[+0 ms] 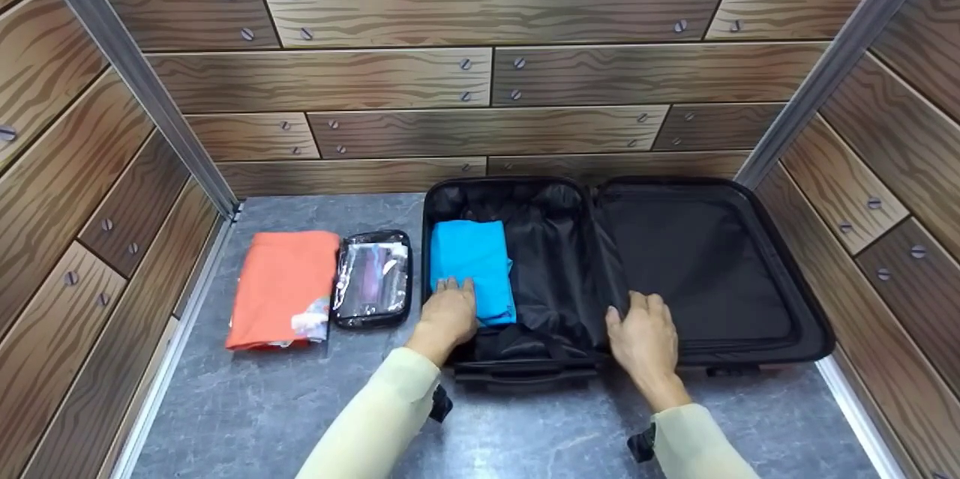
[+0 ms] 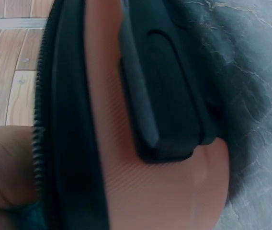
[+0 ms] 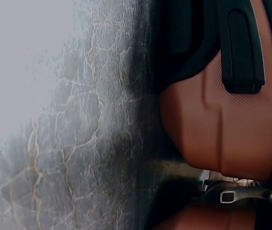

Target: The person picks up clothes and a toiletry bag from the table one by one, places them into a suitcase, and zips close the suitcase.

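An opened suitcase (image 1: 517,370) with black lining lies flat, its two halves side by side. Folded blue cloth (image 1: 469,261) lies at the left of the deeper left half. My left hand (image 1: 448,318) rests its fingers on the cloth's near-left part; in the left wrist view, part of that hand (image 2: 4,167) shows past the zipper (image 2: 39,120). At the inner edge of the shallow right half (image 1: 697,269), my right hand (image 1: 645,336) lies with fingers extended and thumb apart. Its fingertips touch the dark lining there.
Left of the suitcase are a clear-topped black pouch (image 1: 373,280) and a folded orange garment (image 1: 285,284) with a printed patch. Wood-patterned walls (image 1: 495,82) enclose the grey marbled floor (image 1: 525,434). The wrist views show the suitcase's copper-coloured shell (image 3: 246,139) and handle (image 2: 164,96).
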`<action>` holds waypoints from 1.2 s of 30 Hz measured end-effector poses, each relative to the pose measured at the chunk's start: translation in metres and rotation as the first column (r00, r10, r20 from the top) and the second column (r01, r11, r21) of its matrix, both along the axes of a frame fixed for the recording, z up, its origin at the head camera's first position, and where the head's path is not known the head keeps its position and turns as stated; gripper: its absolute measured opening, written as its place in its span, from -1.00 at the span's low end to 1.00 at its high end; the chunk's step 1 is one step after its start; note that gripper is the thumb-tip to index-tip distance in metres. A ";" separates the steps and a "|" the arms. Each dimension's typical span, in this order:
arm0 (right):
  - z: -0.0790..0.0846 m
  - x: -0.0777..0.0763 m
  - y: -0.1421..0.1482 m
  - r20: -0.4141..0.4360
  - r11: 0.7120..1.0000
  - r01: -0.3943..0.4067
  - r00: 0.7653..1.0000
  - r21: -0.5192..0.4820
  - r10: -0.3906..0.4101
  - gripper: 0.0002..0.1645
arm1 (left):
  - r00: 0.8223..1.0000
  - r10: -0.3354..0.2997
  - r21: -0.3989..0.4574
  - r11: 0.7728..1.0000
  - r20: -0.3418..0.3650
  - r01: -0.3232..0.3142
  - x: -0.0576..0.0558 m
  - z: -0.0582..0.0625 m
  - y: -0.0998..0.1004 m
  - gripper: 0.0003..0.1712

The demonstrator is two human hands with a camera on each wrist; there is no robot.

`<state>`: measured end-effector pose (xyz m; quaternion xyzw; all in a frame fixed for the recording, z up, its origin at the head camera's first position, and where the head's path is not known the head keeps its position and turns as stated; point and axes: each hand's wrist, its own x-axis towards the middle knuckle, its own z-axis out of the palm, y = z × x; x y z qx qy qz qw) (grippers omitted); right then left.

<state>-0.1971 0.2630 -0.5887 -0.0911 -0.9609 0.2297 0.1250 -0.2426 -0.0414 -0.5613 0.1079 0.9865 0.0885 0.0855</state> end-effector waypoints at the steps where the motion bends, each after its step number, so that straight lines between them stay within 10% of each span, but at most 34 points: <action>1: 0.000 0.000 0.000 0.006 1.000 0.000 1.000 0.000 0.000 -0.31 | 1.000 -0.004 0.008 1.000 -0.006 0.004 0.000 0.001 -0.001 -0.28; 12: 0.001 0.000 0.000 0.016 1.000 0.003 1.000 0.003 -0.003 -0.33 | 0.980 -0.012 0.166 0.985 -0.197 0.045 0.005 0.010 -0.017 -0.54; 25: 0.000 -0.001 0.001 0.011 1.000 0.002 1.000 -0.005 -0.002 -0.32 | 0.912 0.182 0.453 0.892 -0.369 0.005 0.009 0.024 -0.069 -0.90; 36: -0.001 0.002 0.001 -0.035 1.000 0.003 0.999 0.011 -0.002 -0.35 | 0.907 0.335 0.513 0.842 -0.254 -0.168 0.014 0.030 -0.143 -0.78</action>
